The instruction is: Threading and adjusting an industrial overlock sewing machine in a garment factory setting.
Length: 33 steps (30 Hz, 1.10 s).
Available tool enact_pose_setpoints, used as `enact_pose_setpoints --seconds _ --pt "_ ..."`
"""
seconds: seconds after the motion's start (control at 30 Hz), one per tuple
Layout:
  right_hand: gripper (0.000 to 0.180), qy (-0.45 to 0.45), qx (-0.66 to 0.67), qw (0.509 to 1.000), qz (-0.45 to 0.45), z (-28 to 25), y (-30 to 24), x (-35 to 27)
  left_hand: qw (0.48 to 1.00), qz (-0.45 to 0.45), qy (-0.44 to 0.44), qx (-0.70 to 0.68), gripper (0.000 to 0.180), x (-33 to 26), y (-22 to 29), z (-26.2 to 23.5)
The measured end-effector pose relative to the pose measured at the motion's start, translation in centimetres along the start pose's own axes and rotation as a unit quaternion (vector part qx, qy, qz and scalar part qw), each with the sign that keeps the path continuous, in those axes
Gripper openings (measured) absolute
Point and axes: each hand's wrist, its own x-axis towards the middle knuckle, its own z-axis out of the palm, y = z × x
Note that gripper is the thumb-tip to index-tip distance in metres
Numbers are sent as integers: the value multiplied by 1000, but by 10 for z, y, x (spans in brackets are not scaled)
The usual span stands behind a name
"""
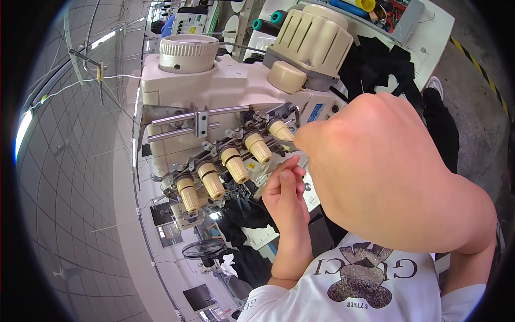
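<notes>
A beige industrial sewing machine (236, 80) fills the middle of the head view, tilted in the picture. Along its front runs a row of several cream thread tension knobs (234, 163). My left hand (287, 196) is just below the right end of that row, its thumb pressed to curled fingers; anything pinched there is too fine to see. Large and close, my right hand (370, 155) is bent into a fist beside the rightmost tension knob (281, 131). Its fingertips are hidden behind the back of the hand, and what they hold cannot be made out.
A ribbed handwheel-like cap (188, 53) and a motor housing (311, 40) stand on the machine. Black fabric pieces (383, 64) lie on the white table (437, 32) at upper right, near tools. A black fan (204, 249) stands lower left. Someone's shoe (435, 86) shows at right.
</notes>
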Motion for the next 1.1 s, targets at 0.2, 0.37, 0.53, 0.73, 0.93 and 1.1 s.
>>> enact_pose_setpoints --seconds 0.2,0.37,0.53,0.73,0.93,1.1 --pt "4 -15 -18 1000 2 -1 -2 3 1000 0 2 -1 25 0 0 0" --pt "5 -50 -25 998 -3 0 0 5 1000 -7 7 -3 24 -1 -4 -4" --pt "7 -11 -16 1000 -17 3 -3 4 1000 -6 6 -5 25 -2 -6 -7" --pt "11 -8 -33 999 -28 5 -6 3 1000 2 -1 -4 25 -3 -7 -7" --pt "15 -11 -43 998 -36 8 -6 1 1000 1 -2 -1 25 -2 -5 -4" --pt "18 -12 -55 998 -41 9 -7 -1 1000 10 -8 1 25 -1 -5 -4"
